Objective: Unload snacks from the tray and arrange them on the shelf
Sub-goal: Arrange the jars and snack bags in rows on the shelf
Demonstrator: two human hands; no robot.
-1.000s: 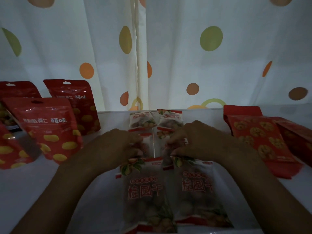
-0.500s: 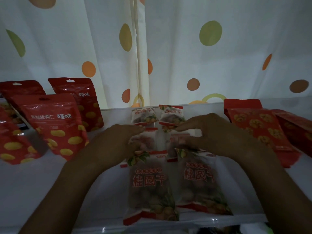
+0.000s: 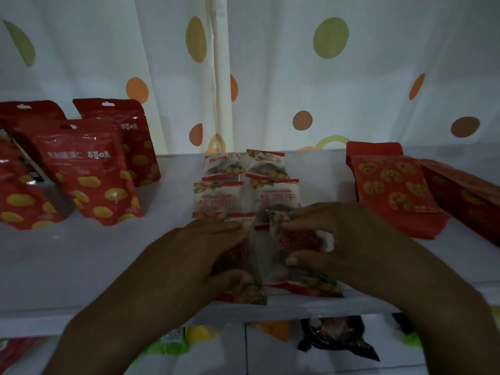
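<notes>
Several white longan packets lie in two columns on the white shelf (image 3: 81, 255). My left hand (image 3: 200, 253) grips the front left packet (image 3: 247, 290) between thumb and fingers. My right hand (image 3: 343, 242) holds the front right packet (image 3: 295, 247) the same way, with its thumb on the packet's face. Behind them lie a middle left packet (image 3: 216, 198), a middle right packet (image 3: 276, 196) and two back packets (image 3: 221, 165) (image 3: 266, 165). No tray is in view.
Red chestnut pouches (image 3: 89, 171) stand at the shelf's left. Flat red packs (image 3: 392, 190) lie at its right. A dotted white curtain (image 3: 270, 77) hangs behind. Below the shelf edge are more snack bags, one of them dark (image 3: 335, 339).
Both hands have slid back from the middle packets toward the shelf's front edge and now grip the two front packets. The view has tilted down, showing the lower shelf.
</notes>
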